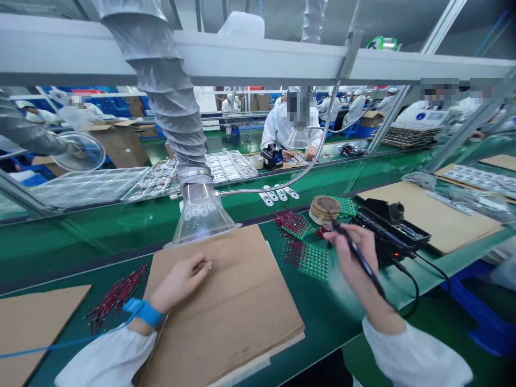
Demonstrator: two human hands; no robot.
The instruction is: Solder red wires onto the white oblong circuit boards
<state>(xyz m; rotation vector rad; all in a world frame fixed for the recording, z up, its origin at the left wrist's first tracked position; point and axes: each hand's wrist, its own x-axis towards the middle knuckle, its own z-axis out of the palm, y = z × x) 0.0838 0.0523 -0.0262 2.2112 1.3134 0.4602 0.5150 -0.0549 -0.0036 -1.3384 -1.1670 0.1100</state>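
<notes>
While right hand (350,252) grips soldering iron (365,267), three green boards (310,262) lie near.

The person's right hand (350,255) holds a black soldering iron (357,252) like a pen, and its thin tip points at a round tin (324,209) near the far edge of the table (330,312). Green circuit boards (309,262) with spiky red parts lie just beside that hand. The left hand (179,282) rests on a big brown cardboard sheet (226,317), its fingers pinched together.
</notes>
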